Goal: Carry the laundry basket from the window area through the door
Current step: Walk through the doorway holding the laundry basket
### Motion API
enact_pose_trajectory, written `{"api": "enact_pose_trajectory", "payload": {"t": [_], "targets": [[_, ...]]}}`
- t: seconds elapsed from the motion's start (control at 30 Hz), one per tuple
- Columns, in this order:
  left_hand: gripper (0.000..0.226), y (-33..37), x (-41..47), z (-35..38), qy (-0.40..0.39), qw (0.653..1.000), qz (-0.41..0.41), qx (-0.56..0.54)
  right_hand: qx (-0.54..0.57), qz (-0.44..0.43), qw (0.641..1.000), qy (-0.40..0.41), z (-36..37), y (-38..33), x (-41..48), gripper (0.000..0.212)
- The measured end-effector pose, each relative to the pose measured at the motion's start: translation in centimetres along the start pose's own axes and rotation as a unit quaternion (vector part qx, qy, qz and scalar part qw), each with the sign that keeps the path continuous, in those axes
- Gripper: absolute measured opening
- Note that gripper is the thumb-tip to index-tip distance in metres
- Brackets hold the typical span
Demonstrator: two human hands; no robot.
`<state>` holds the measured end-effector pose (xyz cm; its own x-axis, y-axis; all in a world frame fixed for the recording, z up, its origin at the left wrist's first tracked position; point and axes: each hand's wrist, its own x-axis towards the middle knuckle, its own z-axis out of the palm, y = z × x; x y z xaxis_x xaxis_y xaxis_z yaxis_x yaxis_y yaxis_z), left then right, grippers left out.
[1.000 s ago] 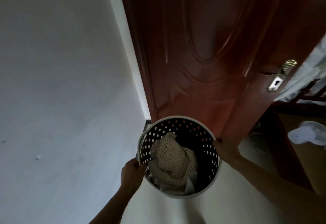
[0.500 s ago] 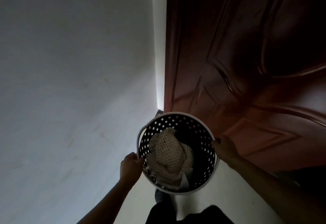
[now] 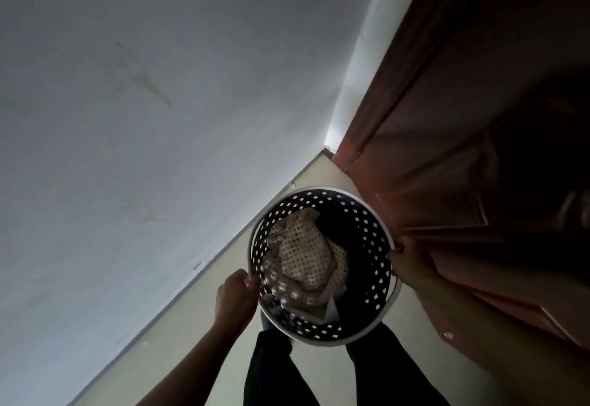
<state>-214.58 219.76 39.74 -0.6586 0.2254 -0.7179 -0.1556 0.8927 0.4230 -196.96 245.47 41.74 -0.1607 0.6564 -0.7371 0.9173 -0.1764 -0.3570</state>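
Note:
I hold a round laundry basket [image 3: 378,247] with a white rim and dark perforated walls in front of my legs. A cream dotted cloth [image 3: 303,252] lies bunched inside it. My left hand [image 3: 236,294] grips the rim on the left side. My right hand [image 3: 407,257] grips the rim on the right, close against the reddish-brown wooden door [image 3: 463,118]. The door fills the right of the view and its handle is out of sight.
A plain white wall [image 3: 143,118] runs along the left, meeting the pale floor [image 3: 198,335] at a baseboard. The wall and door converge into a narrow corner just ahead of the basket. My dark trouser legs [image 3: 271,367] show below the basket.
The view has swung left and down: the door handle and the room beyond left the frame, the wall now fills the left, and my legs appear. Both hands keep their hold on the basket.

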Motion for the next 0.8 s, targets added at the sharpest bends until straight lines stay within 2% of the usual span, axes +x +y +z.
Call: {"api": "enact_pose_trajectory", "payload": {"t": [0.23, 0.33, 0.43, 0.63, 0.8], "targets": [[0.032, -0.8, 5.5, 8.8, -0.002, 0.984, -0.146, -0.104, -0.066, -0.016, 0.996, -0.061, 5.5, 2.7, 18.0, 0.012], [0.021, -1.8, 9.3, 12.4, -0.004, 0.964, -0.201, -0.172, -0.102, -0.019, 0.992, -0.067, 7.8, 1.4, 22.1, 0.016], [0.02, -4.0, 14.3, 16.2, -0.003, 0.945, -0.241, -0.22, -0.136, -0.028, 0.988, -0.062, 11.1, 1.2, 26.0, 0.023], [0.01, -9.5, 22.7, 22.7, 0.009, 0.926, -0.269, -0.266, -0.159, -0.06, 0.983, -0.065, 18.8, 4.8, 35.9, 0.019], [0.018, -13.2, 27.1, 26.0, 0.043, 0.914, -0.268, -0.3, -0.182, -0.091, 0.976, -0.077, 23.1, 6.9, 39.7, 0.011]]}}
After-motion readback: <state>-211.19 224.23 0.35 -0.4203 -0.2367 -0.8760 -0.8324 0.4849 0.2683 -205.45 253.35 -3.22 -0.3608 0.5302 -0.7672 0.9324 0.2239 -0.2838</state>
